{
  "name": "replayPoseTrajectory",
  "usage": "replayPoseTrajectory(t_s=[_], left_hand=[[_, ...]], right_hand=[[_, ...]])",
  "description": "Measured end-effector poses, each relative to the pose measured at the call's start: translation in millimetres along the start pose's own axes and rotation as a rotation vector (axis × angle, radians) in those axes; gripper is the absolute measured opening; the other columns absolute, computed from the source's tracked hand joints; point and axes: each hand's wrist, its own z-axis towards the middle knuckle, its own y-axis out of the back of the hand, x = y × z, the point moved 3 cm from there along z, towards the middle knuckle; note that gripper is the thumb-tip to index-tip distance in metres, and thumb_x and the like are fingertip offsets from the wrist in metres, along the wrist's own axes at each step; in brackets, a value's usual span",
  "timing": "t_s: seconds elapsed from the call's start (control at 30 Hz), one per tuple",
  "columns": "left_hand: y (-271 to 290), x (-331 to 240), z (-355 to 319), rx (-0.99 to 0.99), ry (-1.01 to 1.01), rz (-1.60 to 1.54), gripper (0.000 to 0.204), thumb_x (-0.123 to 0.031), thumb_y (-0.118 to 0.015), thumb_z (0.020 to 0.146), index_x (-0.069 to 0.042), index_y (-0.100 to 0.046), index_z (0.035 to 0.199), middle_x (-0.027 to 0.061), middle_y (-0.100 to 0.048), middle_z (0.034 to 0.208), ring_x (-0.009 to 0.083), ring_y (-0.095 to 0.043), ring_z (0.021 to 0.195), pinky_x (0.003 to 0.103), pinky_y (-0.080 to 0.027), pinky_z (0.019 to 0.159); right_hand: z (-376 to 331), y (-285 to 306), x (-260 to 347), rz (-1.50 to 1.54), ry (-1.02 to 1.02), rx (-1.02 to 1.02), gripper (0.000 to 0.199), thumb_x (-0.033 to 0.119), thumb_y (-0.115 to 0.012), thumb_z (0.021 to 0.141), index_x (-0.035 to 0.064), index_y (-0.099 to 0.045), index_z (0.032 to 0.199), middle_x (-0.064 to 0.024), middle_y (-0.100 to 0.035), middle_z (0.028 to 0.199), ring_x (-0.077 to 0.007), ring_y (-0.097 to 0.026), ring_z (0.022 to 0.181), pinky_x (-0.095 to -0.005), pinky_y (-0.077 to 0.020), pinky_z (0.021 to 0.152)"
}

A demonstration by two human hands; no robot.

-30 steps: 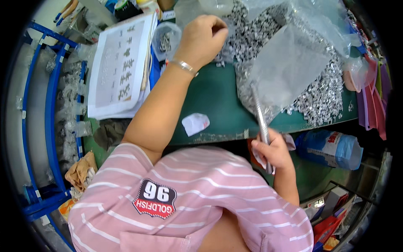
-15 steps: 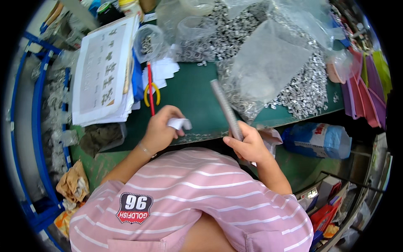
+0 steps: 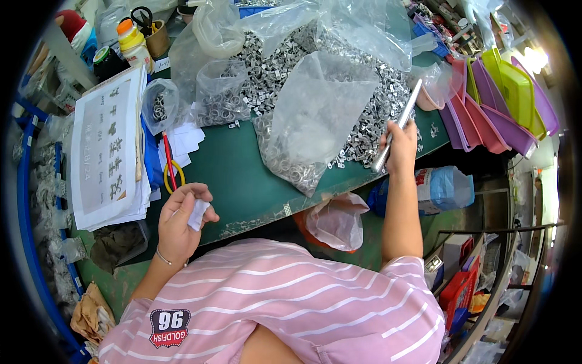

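Note:
In the head view, my left hand [image 3: 182, 221] is near the front edge of the table, its fingers closed on a small white slip of paper [image 3: 198, 215]. Away from me at the right, my right hand [image 3: 399, 145] grips a long, narrow silvery rod [image 3: 408, 109], tilted up and to the right; its exact kind does not show. The rod is over a heap of small metal clips [image 3: 362, 138]. Beside the heap lies a clear plastic bag [image 3: 324, 100] with metal rings in its lower part.
A green table [image 3: 227, 161] carries printed sheets [image 3: 106, 145], yellow-handled pliers or scissors [image 3: 172, 173] and bags of metal rings [image 3: 221, 97]. Colourful plastic bins [image 3: 485, 115] stand at the right. A bag-lined bin [image 3: 336, 221] and a blue plastic container [image 3: 445, 189] sit below the table edge.
My right hand has carried the rod away from my body and right, over the metal clips. My left hand still holds the paper. The view has shifted right.

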Motion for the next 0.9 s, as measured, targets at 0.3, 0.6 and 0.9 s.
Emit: replayPoseTrajectory(t_s=[0.3, 0.6, 0.9], left_hand=[[3.8, -2.5, -11.9, -0.028, 0.094, 0.145, 0.042, 0.009, -0.045, 0.068, 0.0, -0.049, 0.109, 0.0105, -0.054, 0.104, 0.0162, -0.054, 0.093, 0.027, -0.044, 0.081], [8.1, -7.3, 8.1, -0.118, 0.069, -0.127, 0.042, 0.004, -0.051, 0.083, 0.001, -0.038, 0.123, 0.022, -0.048, 0.122, 0.0315, -0.051, 0.113, 0.037, -0.044, 0.094], [3.1, 5.6, 45.7, 0.032, 0.12, -0.376, 0.043, 0.009, -0.04, 0.068, 0.006, -0.047, 0.111, 0.018, -0.052, 0.113, 0.0298, -0.047, 0.117, 0.039, -0.038, 0.1]], right_hand=[[158.1, -22.4, -16.8, -0.474, 0.171, 0.028, 0.054, 0.012, -0.058, 0.07, -0.0035, -0.047, 0.12, -0.0178, -0.06, 0.096, -0.0245, -0.058, 0.081, -0.0334, -0.0457, 0.072], [142.5, -43.4, -10.6, -0.543, 0.312, 0.142, 0.05, 0.018, -0.061, 0.077, -0.0068, -0.05, 0.118, -0.0229, -0.058, 0.109, -0.0271, -0.058, 0.096, -0.0332, -0.0442, 0.083], [46.9, -34.9, 28.4, -0.591, 1.041, -0.221, 0.034, 0.008, -0.056, 0.085, -0.0067, -0.05, 0.114, -0.0191, -0.051, 0.114, -0.0248, -0.05, 0.104, -0.0337, -0.0386, 0.091]])
